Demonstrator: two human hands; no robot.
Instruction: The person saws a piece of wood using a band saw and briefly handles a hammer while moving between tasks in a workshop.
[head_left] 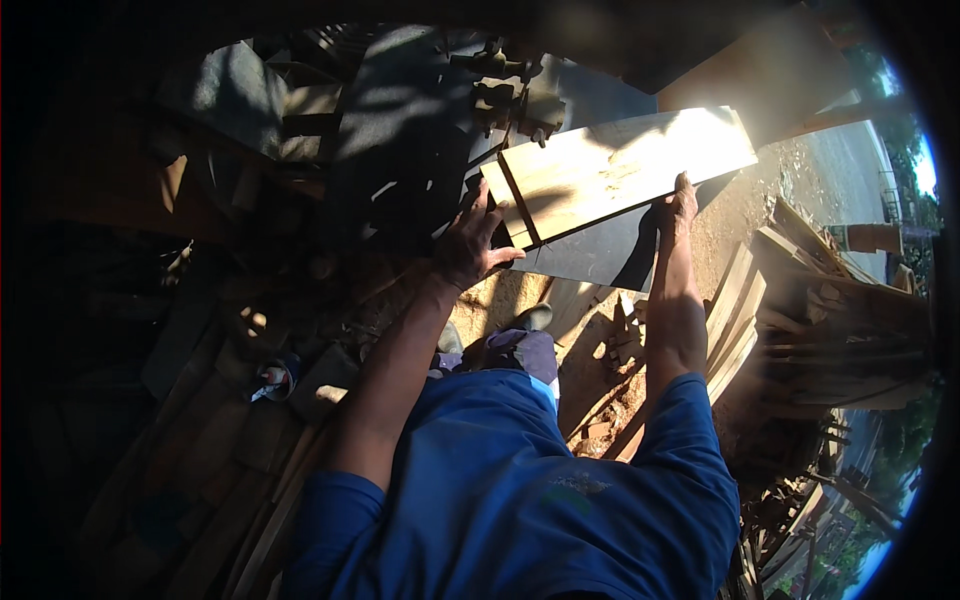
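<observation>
I hold a pale wooden plank [620,165] out in front of me, sunlit at its right end. My left hand [470,245] grips its near left end, fingers spread on the edge. At the plank's lower right edge, my right hand [680,205] is closed on the wood. A second, thinner board [510,215] lies against the plank's left end under my left hand. My blue sleeves and shirt fill the lower part of the view.
A grey machine table [400,130] with dark metal fittings [515,100] stands behind the plank. Stacked boards [740,310] and offcuts [840,330] lie at the right. More planks [230,470] lie in shadow at the lower left. Sawdust-covered ground [590,370] is below.
</observation>
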